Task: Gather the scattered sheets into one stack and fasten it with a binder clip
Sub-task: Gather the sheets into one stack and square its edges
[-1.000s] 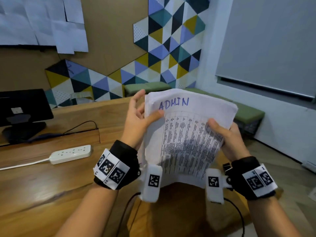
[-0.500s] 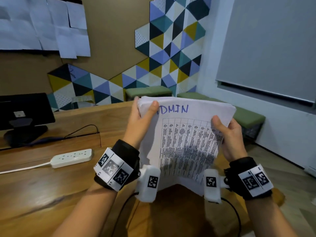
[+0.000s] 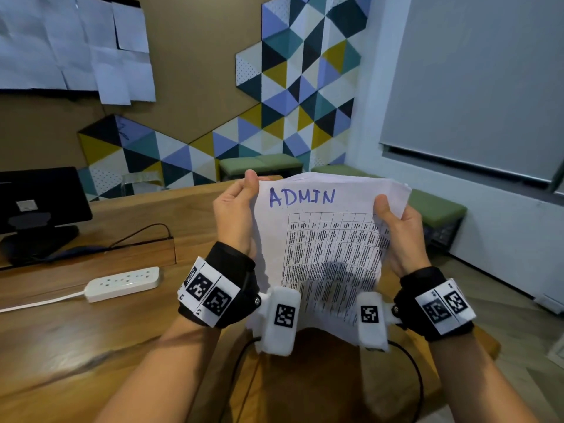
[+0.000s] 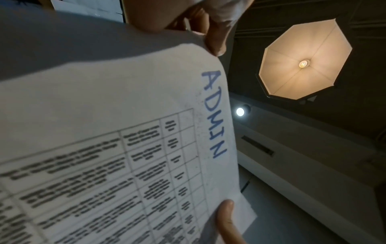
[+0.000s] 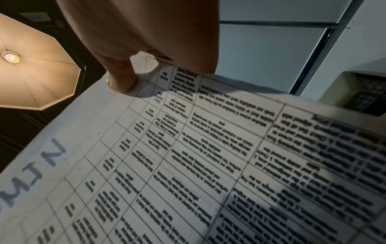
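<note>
A stack of white sheets (image 3: 323, 239) stands upright above the wooden table (image 3: 91, 331), its top sheet marked "ADMIN" in blue over a printed table. My left hand (image 3: 236, 209) grips the stack's upper left corner, thumb on the front. At the upper right edge my right hand (image 3: 396, 227) holds it, thumb on the front. The left wrist view shows the stack (image 4: 125, 148) close up, with the left hand's thumb at its top corner and the right thumb low. In the right wrist view a thumb presses the stack (image 5: 208, 165). No binder clip is in view.
A white power strip (image 3: 122, 283) lies on the table to the left, with a black monitor (image 3: 39, 206) behind it. Green benches (image 3: 436, 209) line the wall beyond the table's far edge. Paper sheets (image 3: 76, 47) hang on the wall.
My left hand has slid up the stack's left edge to its top corner and uncovered the word ADMIN. The stack now stands higher and straighter.
</note>
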`<state>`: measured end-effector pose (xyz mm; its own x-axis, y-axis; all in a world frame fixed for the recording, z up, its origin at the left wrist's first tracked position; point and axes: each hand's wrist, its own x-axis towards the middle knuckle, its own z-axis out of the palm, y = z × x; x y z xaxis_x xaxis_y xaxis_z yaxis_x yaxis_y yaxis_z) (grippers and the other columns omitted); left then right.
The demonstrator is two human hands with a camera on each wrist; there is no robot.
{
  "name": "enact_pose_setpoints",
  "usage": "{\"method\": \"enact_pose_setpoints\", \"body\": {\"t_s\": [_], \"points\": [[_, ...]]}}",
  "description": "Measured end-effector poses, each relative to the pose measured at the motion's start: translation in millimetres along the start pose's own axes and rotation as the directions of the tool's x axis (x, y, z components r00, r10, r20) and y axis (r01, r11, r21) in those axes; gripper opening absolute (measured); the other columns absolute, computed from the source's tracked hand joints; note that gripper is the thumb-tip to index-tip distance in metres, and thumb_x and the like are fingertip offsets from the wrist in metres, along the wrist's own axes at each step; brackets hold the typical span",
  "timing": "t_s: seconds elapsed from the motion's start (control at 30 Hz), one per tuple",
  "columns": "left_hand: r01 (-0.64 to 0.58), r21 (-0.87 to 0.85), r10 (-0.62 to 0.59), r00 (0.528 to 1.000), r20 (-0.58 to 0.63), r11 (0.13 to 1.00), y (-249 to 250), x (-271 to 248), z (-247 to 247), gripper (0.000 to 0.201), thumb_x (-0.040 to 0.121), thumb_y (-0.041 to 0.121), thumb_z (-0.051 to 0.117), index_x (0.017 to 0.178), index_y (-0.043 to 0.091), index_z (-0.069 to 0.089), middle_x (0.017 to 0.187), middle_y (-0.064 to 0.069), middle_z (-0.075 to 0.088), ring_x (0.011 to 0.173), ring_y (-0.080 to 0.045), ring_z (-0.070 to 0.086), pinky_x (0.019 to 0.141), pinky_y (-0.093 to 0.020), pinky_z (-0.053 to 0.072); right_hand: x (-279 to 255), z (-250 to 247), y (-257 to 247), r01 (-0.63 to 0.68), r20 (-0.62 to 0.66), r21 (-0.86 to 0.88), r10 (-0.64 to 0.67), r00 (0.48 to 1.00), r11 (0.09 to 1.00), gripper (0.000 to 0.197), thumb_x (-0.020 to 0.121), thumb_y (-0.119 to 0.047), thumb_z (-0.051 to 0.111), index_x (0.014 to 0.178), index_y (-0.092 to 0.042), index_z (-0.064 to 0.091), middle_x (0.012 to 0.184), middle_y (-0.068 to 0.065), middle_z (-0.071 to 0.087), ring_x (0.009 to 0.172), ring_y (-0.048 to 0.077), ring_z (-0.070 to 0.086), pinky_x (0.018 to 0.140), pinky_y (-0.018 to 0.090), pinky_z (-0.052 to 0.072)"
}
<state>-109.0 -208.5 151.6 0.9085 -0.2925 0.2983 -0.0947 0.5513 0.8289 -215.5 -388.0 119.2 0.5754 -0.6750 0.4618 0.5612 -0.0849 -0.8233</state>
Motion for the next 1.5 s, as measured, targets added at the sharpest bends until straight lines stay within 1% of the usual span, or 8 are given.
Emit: {"method": "enact_pose_setpoints", "body": {"t_s": [0.27, 0.4, 0.47, 0.63, 0.73, 0.93, 1.13, 1.5], "points": [[0.151, 0.07, -0.156, 0.984, 0.084, 0.986, 10.9, -6.6, -2.2, 0.039, 0.093, 0.043, 0.041, 0.088, 0.012, 0.064, 0.079, -0.006, 0.064, 0.072, -0.019, 0.061, 0.072, -0.028, 0.047, 2.0, -0.5, 3.0, 0.002, -0.006, 0.037, -0.001, 1.0, 0.999, 0.041, 0.059, -0.038, 0.067, 0.09, -0.012, 0.062, 0.07, -0.008, 0.074, 0.066, 0.005, 0.069, 0.06, 0.02, 0.055], [-0.081, 0.227, 0.022, 0.968, 0.248, 0.971, 0.5, -12.3, -23.1, 0.119, 0.044, 0.089, 0.049, 0.141, 0.023, 0.031, 0.124, 0.013, 0.049, 0.114, -0.005, 0.051, 0.098, -0.025, 0.042, 1.5, -0.4, 2.9, 0.01, -0.01, 0.028, -0.009, 1.0, 1.0, 0.038, 0.061, -0.038, 0.065, 0.088, -0.013, 0.062, 0.069, -0.009, 0.073, 0.065, 0.004, 0.068, 0.059, 0.019, 0.055], [-0.111, 0.222, 0.033, 0.944, 0.329, 0.969, -10.1, -13.0, -31.3, 0.141, 0.029, 0.081, 0.068, 0.145, 0.022, 0.015, 0.132, 0.008, 0.043, 0.115, -0.002, 0.052, 0.095, -0.018, 0.045, 1.8, 1.1, 3.9, 0.007, -0.025, -0.001, -0.007, 1.0, 1.0, 0.039, 0.058, -0.041, 0.066, 0.086, -0.014, 0.062, 0.068, -0.01, 0.073, 0.064, 0.004, 0.068, 0.059, 0.02, 0.055], [-0.182, 0.232, 0.1, 0.941, 0.324, 0.955, -16.7, -12.3, -24.1, 0.084, 0.047, 0.057, 0.078, 0.121, 0.034, 0.044, 0.127, -0.005, 0.056, 0.111, -0.017, 0.059, 0.091, -0.027, 0.052, 0.7, 1.7, 3.7, 0.065, -0.081, -0.09, -0.073, 0.994, 0.994, 0.025, 0.065, -0.041, 0.067, 0.083, -0.024, 0.066, 0.071, -0.015, 0.071, 0.069, 0.003, 0.064, 0.065, 0.021, 0.054], [-0.163, 0.096, 0.122, 0.934, 0.335, 0.982, -15.7, -14.6, -26.0, 0.102, 0.039, 0.079, 0.066, 0.126, 0.037, 0.033, 0.125, 0.004, 0.054, 0.109, -0.006, 0.061, 0.083, -0.018, 0.053, 0.3, 0.0, 0.9, 0.103, -0.091, -0.165, -0.119, 0.989, 0.981, 0.009, 0.088, -0.016, 0.057, 0.086, -0.024, 0.06, 0.068, -0.016, 0.07, 0.064, -0.005, 0.062, 0.062, 0.015, 0.052], [-0.258, 0.318, 0.115, 0.906, 0.406, 0.912, -13.4, -33.8, -24.1, 0.126, 0.053, 0.024, 0.081, 0.144, 0.029, -0.005, 0.119, 0.011, 0.049, 0.096, 0.019, 0.056, 0.079, 0.001, 0.042, -2.5, 4.0, 1.2, 0.133, -0.116, -0.24, -0.165, 0.98, 0.961, 0.016, 0.092, -0.013, 0.054, 0.084, -0.026, 0.06, 0.075, -0.012, 0.065, 0.066, -0.004, 0.06, 0.066, 0.018, 0.051], [-0.213, 0.408, 0.12, 0.963, 0.241, 0.888, -11.6, -10.9, -22.3, 0.028, 0.073, -0.002, 0.07, 0.091, 0.019, 0.065, 0.072, 0.015, 0.071, 0.066, 0.007, 0.063, 0.063, -0.013, 0.049, -1.4, 16.9, -15.4, 0.133, -0.229, 0.024, -0.124, 0.965, 0.991, 0.029, 0.091, -0.032, 0.051, 0.065, -0.019, 0.052, 0.052, -0.016, 0.056, 0.053, -0.001, 0.051, 0.053, 0.014, 0.044], [-0.18, 0.291, 0.102, 0.96, 0.262, 0.94, -17.3, -6.8, -22.2, 0.025, 0.075, -0.005, 0.067, 0.082, 0.019, 0.067, 0.065, 0.016, 0.071, 0.066, 0.001, 0.066, 0.063, -0.012, 0.052, 27.1, 14.3, -28.1, -0.122, -0.377, 0.159, 0.174, 0.91, 0.98, 0.037, 0.076, 0.002, 0.046, 0.052, -0.018, 0.026, 0.037, -0.01, 0.026, 0.034, 0.008, 0.025, 0.04, 0.013, 0.02]]}}
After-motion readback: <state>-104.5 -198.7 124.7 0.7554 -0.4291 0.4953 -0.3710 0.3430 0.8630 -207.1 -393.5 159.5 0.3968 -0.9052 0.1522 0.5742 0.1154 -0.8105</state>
